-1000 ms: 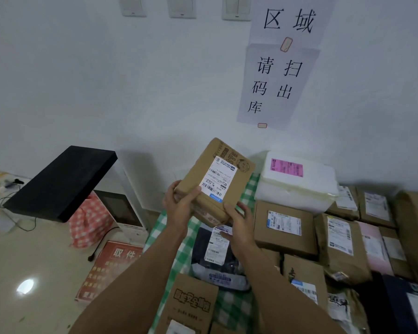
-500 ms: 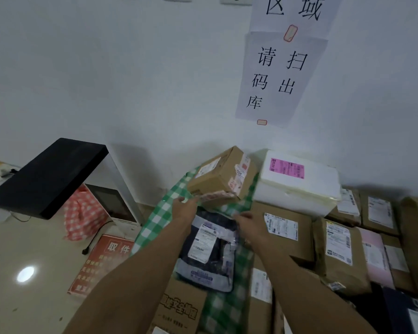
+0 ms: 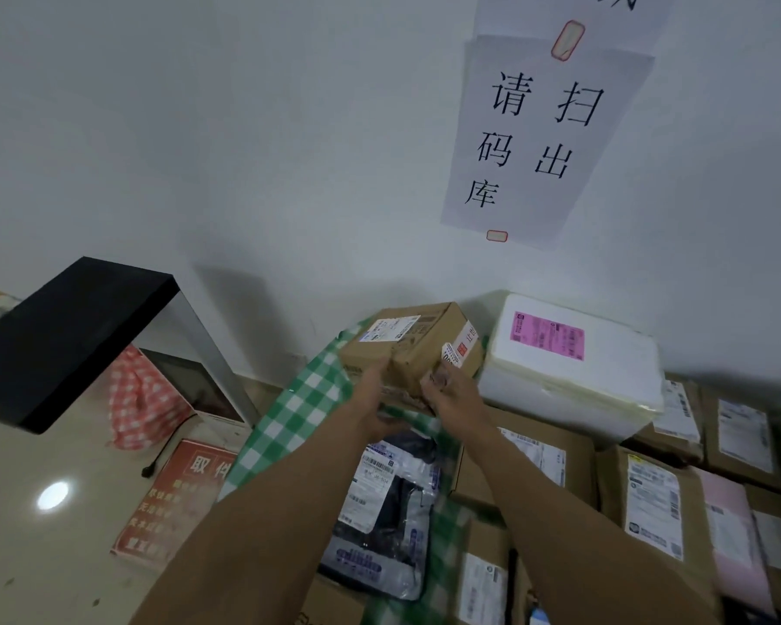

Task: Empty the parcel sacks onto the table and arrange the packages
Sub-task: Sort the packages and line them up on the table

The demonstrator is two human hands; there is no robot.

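Your left hand [image 3: 373, 392] lies against the near face of the cardboard box [image 3: 406, 340]; whether it grips cannot be told. Your right hand [image 3: 452, 392] curls its fingers on the near corner. The cardboard box sits on the checked tablecloth [image 3: 298, 412] at the wall, just beside the white foam box [image 3: 573, 376].

Cannot read parcel labels [image 3: 654, 507]: too small, smeared. Lost to top edge: most of upper wall sheet [image 3: 582, 4]. Hidden under cardboard box [image 3: 424, 345]: fingertips of left hand [image 3: 373, 401]. Grip of right hand [image 3: 452, 392] unresolved, blurred. Partly covered by left forearm [image 3: 267, 512]: grey mailer bag [image 3: 379, 525].
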